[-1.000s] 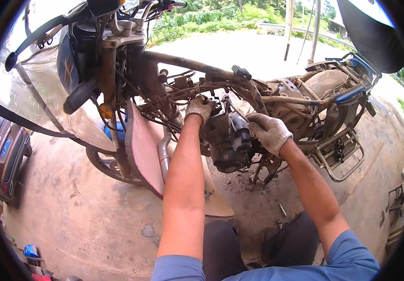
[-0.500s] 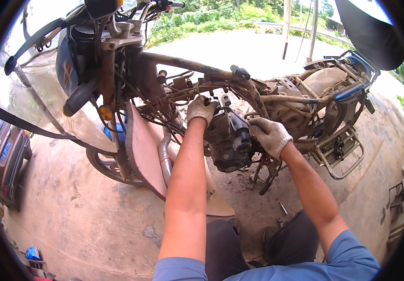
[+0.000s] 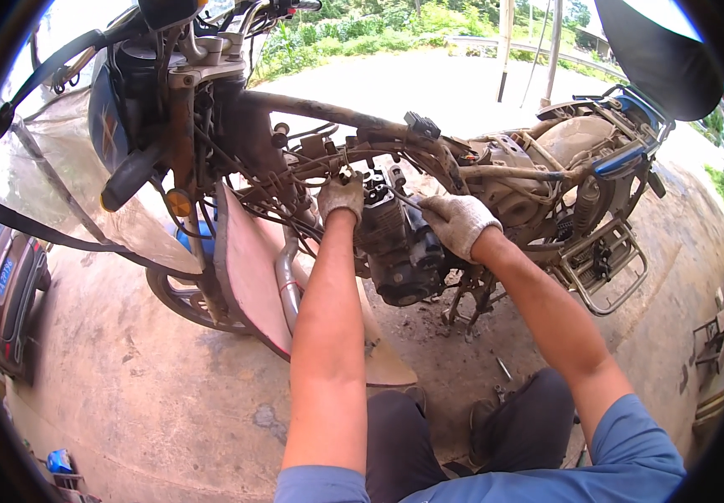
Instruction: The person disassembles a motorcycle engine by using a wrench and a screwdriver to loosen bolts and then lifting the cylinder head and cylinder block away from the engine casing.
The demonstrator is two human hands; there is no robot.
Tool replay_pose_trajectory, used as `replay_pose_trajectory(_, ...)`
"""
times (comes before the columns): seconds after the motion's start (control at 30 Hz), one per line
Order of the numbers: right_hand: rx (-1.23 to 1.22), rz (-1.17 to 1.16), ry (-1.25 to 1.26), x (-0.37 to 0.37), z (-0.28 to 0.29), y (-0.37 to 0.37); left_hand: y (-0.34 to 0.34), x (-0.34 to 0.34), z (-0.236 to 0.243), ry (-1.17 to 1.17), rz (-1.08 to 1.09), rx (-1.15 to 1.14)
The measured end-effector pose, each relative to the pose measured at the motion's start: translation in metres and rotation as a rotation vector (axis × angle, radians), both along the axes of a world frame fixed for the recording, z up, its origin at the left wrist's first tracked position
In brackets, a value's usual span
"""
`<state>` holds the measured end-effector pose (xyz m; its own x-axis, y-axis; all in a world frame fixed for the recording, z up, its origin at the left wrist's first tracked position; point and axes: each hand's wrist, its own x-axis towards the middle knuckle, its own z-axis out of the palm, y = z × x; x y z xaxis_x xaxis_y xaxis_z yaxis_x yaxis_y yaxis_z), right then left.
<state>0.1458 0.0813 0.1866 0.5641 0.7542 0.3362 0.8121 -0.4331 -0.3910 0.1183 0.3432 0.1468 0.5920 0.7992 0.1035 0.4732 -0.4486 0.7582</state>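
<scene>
A partly stripped motorcycle (image 3: 328, 116) stands in front of me with its dark engine (image 3: 399, 260) exposed below the frame tube. My left hand (image 3: 341, 198), in a pale work glove, is at the left side of the engine's opened top (image 3: 375, 186). Its fingers are bent and closed, and what they grip is hidden. My right hand (image 3: 462, 225), gloved too, closes round a thin metal rod-like tool (image 3: 408, 202). The tool slants up and left to the engine's top; its exact kind cannot be made out.
A pinkish panel (image 3: 249, 277) leans by the front wheel (image 3: 181, 298), beside a silver exhaust pipe (image 3: 287, 272). A small metal tool (image 3: 503, 369) lies on the concrete near my feet. A parked car (image 3: 14, 289) stands at far left, and a metal side rack (image 3: 605, 268) juts out at right.
The view has shifted slightly. My left hand has drawn a little left and down from the engine's top, uncovering more of it. My right hand, still holding the tool, has moved slightly left and up.
</scene>
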Motion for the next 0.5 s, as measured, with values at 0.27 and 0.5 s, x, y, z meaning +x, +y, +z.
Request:
replay_pose_trajectory(0.27, 0.13, -0.025, 0.007, -0.025, 0.02, -0.004, 0.007, 0.009, 0.001, 0.073, 0.004, -0.135)
replay_pose_trajectory(0.5, 0.125, -0.029, -0.161, -0.011, -0.012, 0.026, 0.018, 0.017, -0.002, 0.107, 0.02, -0.133)
